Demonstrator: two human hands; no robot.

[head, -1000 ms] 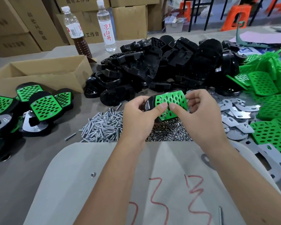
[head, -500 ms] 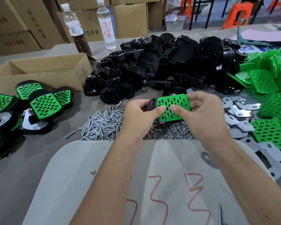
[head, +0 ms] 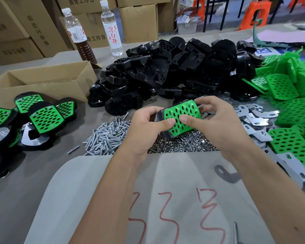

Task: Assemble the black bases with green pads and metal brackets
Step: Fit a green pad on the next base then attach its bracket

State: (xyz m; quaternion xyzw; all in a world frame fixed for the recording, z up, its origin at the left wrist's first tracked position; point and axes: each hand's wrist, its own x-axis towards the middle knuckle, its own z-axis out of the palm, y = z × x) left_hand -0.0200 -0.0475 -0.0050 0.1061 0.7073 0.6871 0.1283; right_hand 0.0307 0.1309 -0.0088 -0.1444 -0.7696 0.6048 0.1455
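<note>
Thumbs of the left hand (head: 144, 127) and right hand (head: 217, 124) press the green pad (head: 180, 114) onto a black base (head: 159, 117), both hands clamped around it, likely to seat it.

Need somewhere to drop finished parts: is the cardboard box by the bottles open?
Open: the cardboard box has its top flaps spread, its inner walls showing.

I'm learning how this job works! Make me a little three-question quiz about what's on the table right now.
1. True or false: both hands hold the green pad.
2. Which pile lies just below the left hand? A) screws B) bottles C) stools
3. Fill in: the finished pieces lie to the person's ____.

Key: 1 true; 2 A; 3 left.
</note>
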